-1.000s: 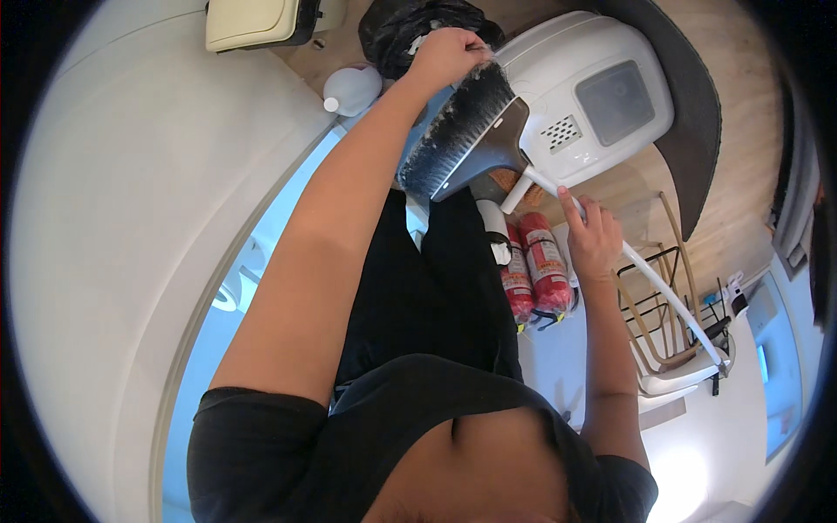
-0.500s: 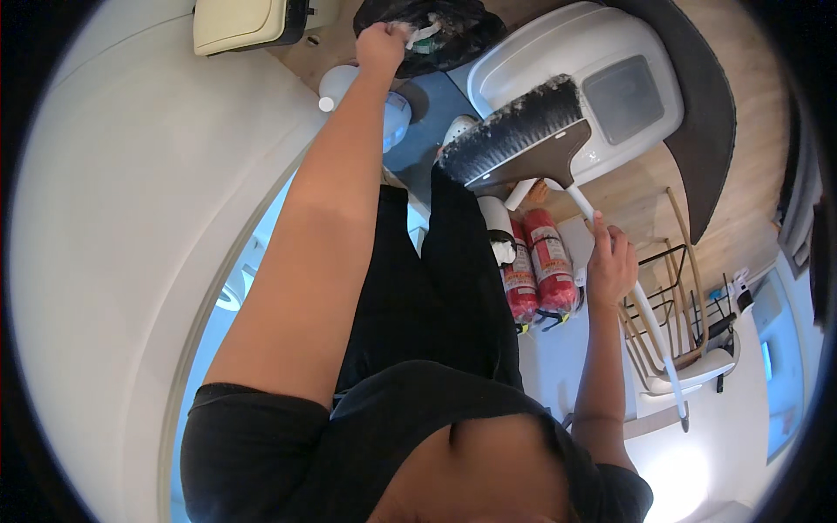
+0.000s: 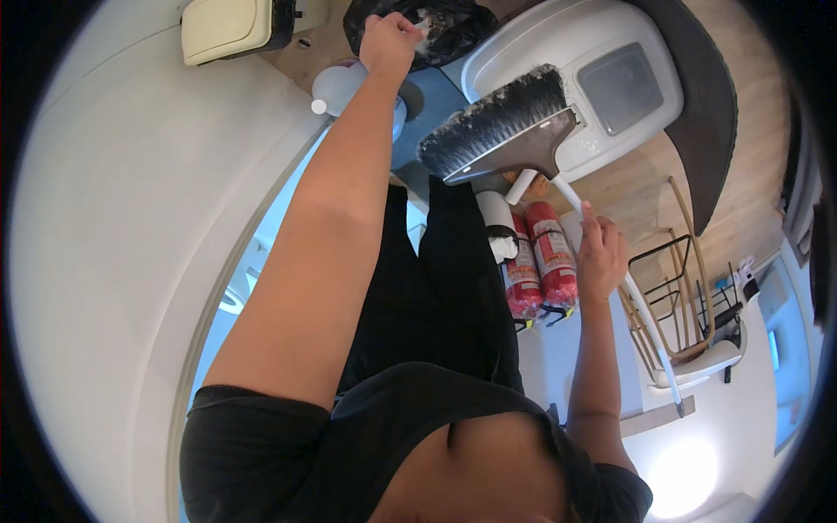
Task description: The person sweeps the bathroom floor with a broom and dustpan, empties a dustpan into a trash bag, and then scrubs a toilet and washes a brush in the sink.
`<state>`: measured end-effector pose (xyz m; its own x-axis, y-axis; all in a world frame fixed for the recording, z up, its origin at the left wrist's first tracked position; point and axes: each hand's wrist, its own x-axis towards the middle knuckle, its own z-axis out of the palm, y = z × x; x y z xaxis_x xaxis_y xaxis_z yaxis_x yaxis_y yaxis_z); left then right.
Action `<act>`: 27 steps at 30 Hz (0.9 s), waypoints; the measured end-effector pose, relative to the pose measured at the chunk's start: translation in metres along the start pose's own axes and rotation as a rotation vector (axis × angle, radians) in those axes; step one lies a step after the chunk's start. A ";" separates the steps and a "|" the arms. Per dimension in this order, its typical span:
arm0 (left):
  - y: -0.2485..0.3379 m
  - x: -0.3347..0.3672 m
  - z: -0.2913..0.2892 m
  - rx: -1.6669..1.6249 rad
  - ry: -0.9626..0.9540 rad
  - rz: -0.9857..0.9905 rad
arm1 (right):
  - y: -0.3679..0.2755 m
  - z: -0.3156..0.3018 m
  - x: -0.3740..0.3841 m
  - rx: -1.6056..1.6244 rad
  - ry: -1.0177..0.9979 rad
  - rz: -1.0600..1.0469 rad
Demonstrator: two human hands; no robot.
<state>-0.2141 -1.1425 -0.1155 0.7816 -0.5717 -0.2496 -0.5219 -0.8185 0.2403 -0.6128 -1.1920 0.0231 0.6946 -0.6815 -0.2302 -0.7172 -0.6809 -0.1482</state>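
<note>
You stand over a pale wood-look floor (image 3: 757,139), with a white wall (image 3: 122,227) curving along your left and a dark mat (image 3: 708,105) at the upper right. The black bag (image 3: 469,33) sits open at the top, with pale, fluffy matter inside. Just beside it is a white bin (image 3: 523,50) with a grey window; you cannot tell what it holds. A whitish jug (image 3: 338,85) stands near your left forearm, and a cream case (image 3: 227,31) lies beyond it. You have one broom (image 3: 501,124), its bristles flecked with pale fluff and its head in front of the bin. Two red cylinders (image 3: 551,248) lie side by side below it. Your right hand (image 3: 603,257) is closed around the broom's white handle. Your left hand (image 3: 391,44) is at the bag's mouth, fingers bent together; whether they pinch anything, you cannot tell.
</note>
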 end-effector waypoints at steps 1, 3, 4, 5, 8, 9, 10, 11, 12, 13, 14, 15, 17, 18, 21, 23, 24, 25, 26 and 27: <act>-0.001 0.001 0.000 -0.036 -0.035 -0.029 | -0.002 -0.001 0.000 0.001 -0.010 0.009; -0.009 0.005 -0.001 -0.104 -0.098 -0.095 | -0.005 -0.002 0.000 0.005 -0.017 0.014; -0.010 0.006 0.002 -0.104 -0.090 -0.090 | -0.006 -0.002 -0.001 0.004 -0.017 0.017; -0.014 0.006 0.007 -0.104 -0.078 -0.086 | -0.007 -0.002 0.000 0.003 -0.015 0.017; -0.026 0.005 0.018 -0.148 -0.066 0.035 | -0.010 -0.004 0.004 0.044 0.032 -0.021; -0.031 0.004 0.020 -0.169 -0.065 0.093 | -0.012 -0.005 0.004 0.051 0.027 -0.022; -0.037 0.002 0.022 -0.115 -0.076 0.108 | -0.013 -0.005 0.004 0.061 0.022 -0.026; -0.033 0.000 0.021 -0.069 -0.094 0.127 | -0.013 -0.005 0.004 0.062 0.014 -0.022; -0.030 -0.002 0.018 -0.021 -0.110 0.145 | -0.014 -0.005 0.004 0.062 0.013 -0.018; -0.029 -0.003 0.013 -0.028 -0.172 0.078 | -0.016 -0.006 0.005 0.064 0.013 -0.017; -0.018 -0.004 0.006 -0.042 -0.244 0.022 | -0.015 -0.005 0.003 0.057 0.010 -0.004; -0.007 -0.005 0.000 -0.055 -0.318 -0.033 | -0.013 -0.005 0.001 0.046 0.003 0.004; 0.013 -0.014 -0.017 0.098 -0.196 0.077 | -0.012 -0.005 -0.001 0.033 -0.004 0.007; 0.016 -0.017 -0.023 0.177 -0.130 0.127 | -0.013 -0.006 -0.002 0.035 0.000 0.010; -0.009 -0.023 -0.016 0.088 0.031 0.371 | -0.018 -0.007 -0.002 0.052 0.026 0.003; -0.011 -0.027 -0.015 -0.287 -0.379 0.262 | -0.019 -0.006 -0.004 0.053 0.035 0.004; -0.010 -0.030 -0.016 -0.475 -0.585 0.200 | -0.021 -0.007 -0.004 0.056 0.034 0.007; -0.009 -0.035 -0.017 -0.487 -0.649 0.203 | -0.023 -0.008 -0.003 0.061 0.034 0.008; 0.002 -0.043 -0.020 -0.503 -0.720 0.214 | -0.022 -0.008 -0.003 0.057 0.033 0.019; 0.009 -0.051 -0.023 -0.516 -0.786 0.223 | -0.021 -0.005 -0.004 0.051 0.049 0.023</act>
<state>-0.2506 -1.1195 -0.0794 0.1327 -0.7394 -0.6601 -0.2699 -0.6678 0.6937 -0.6006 -1.1763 0.0321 0.6789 -0.7100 -0.1867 -0.7340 -0.6511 -0.1930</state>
